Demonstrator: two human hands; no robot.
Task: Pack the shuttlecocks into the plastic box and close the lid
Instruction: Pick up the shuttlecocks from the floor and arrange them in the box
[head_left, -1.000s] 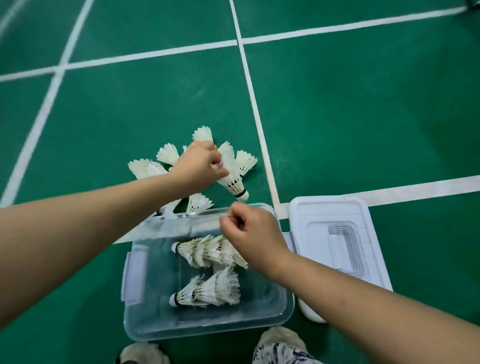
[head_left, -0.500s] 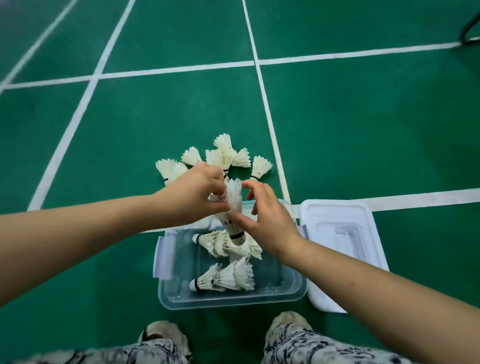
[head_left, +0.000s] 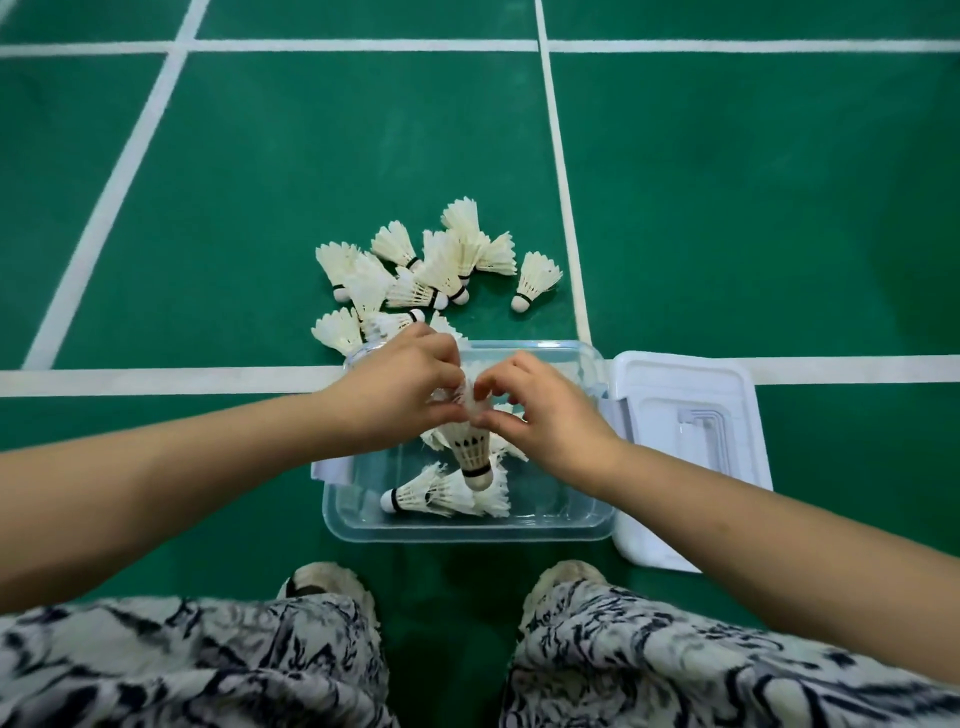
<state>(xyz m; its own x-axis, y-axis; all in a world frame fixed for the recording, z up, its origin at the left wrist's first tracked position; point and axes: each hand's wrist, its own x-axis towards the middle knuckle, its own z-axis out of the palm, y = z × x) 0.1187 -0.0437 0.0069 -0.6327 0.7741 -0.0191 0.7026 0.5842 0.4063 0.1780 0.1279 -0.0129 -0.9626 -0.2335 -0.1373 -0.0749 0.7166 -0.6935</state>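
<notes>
A clear plastic box stands on the green floor in front of my feet. Over it, my left hand and my right hand both pinch the feathers of one white shuttlecock, which hangs cork down inside the box. A stack of shuttlecocks lies on its side on the box floor; another is partly hidden under my hands. Several loose shuttlecocks lie in a heap just beyond the box. The white lid rests flat on the floor, touching the box's right side.
White court lines cross the green floor around the heap and box. My patterned trouser legs and two shoes fill the bottom of the view, close to the box's near edge.
My hands carried the shuttlecock from above the box's far rim down into the box. The right hand shifted from the cork to the feathers. The camera tilted down, showing my knees.
</notes>
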